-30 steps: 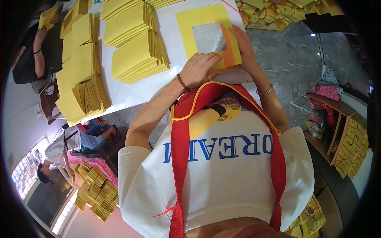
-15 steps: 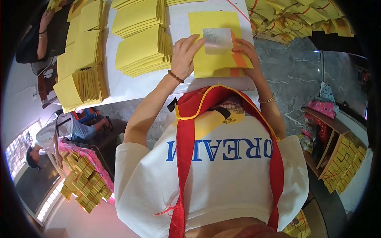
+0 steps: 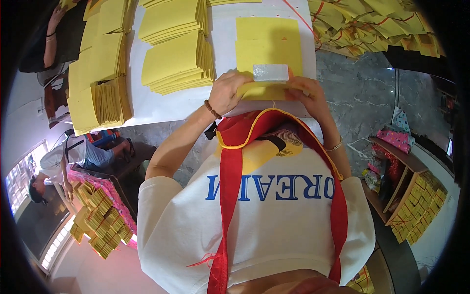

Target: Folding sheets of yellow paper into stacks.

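My left hand (image 3: 229,92) and right hand (image 3: 304,93) both grip the near edge of a folded yellow sheet (image 3: 267,54) with a silver square (image 3: 270,73); it lies on the white table (image 3: 171,105), just right of yellow paper stacks (image 3: 176,61).

One silver foil square (image 3: 270,72) lies on one yellow sheet (image 3: 267,51) at twelve o'clock, gripped by two hands, the left hand (image 3: 227,93) and the right hand (image 3: 306,93). On the white desk (image 3: 225,34) at eleven o'clock stand two fanned stacks of yellow paper (image 3: 176,61), with more stacks (image 3: 95,83) at ten o'clock, too merged to count. One other person (image 3: 73,157) sits at nine o'clock.
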The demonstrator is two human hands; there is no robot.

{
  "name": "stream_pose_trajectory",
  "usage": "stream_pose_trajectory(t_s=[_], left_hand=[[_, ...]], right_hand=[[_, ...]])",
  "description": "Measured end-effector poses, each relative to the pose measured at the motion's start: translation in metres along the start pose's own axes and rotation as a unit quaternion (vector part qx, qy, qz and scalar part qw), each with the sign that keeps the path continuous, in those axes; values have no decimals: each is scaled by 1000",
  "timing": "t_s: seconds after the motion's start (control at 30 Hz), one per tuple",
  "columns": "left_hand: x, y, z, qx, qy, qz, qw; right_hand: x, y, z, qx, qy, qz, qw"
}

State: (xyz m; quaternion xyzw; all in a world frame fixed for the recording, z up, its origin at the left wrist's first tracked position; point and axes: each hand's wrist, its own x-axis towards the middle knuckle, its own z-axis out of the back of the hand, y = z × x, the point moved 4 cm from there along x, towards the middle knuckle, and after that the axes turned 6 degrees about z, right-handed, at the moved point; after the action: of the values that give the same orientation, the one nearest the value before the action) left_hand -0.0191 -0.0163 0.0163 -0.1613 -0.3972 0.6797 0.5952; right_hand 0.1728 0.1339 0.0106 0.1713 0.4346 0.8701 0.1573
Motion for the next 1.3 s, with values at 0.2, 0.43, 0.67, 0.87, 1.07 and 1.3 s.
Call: stream_pose_trajectory(t_s=[0.2,0.43,0.67,0.87,1.07,1.3], left_hand=[[17,29,-15,-91,38,317,943],[19,50,-29,-179,-20,346,921],[22,45,-24,-188,-34,383,904],[24,5,-1,-124,-52,372,918],[32,-42,-4,268,-41,38,962],[61,-25,-41,246,-5,-8,969]], right_hand=[[16,-23,-12,182,-109,-171,962],[26,-14,-10,94,-175,-133,971],[31,-26,-13,115,-93,-220,964],[34,-25,-12,122,-91,-219,964],[35,-25,-13,110,-84,-216,967],[38,-28,-13,119,-113,-197,967]])
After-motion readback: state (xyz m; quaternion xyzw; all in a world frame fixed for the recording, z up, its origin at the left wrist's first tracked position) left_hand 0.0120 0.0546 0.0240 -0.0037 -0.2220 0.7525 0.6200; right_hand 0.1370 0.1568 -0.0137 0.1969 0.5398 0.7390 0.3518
